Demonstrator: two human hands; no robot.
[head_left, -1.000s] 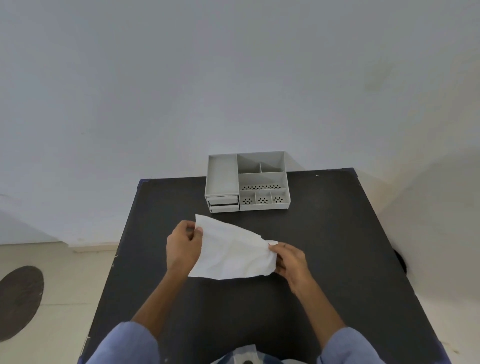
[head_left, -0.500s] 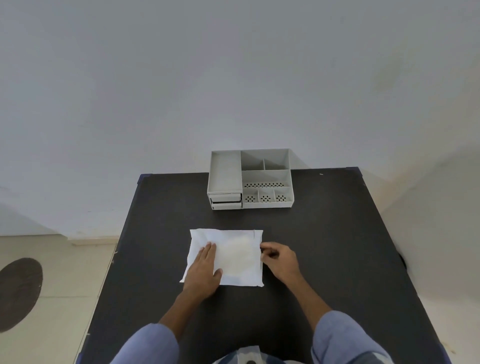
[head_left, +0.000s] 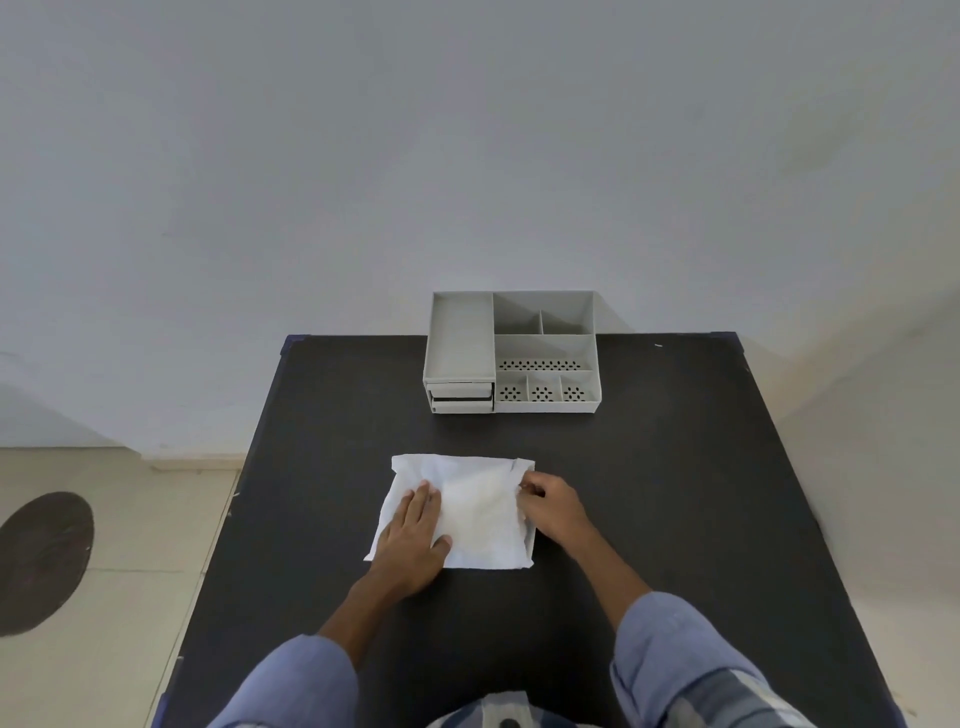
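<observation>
I've got the napkin down flat mid-table, no longer held up. My left hand presses it with straight fingers; my right hand pinches its right edge.

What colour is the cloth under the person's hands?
White, plain with no print; the cloth lies flat on the black table, seen best in the head view.

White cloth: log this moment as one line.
cloth flat on table | left hand presses it | right hand pinches right edge | organizer behind

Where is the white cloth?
In the head view, the white cloth lies flat on the black table, under the left hand, in front of the grey organizer.
</observation>
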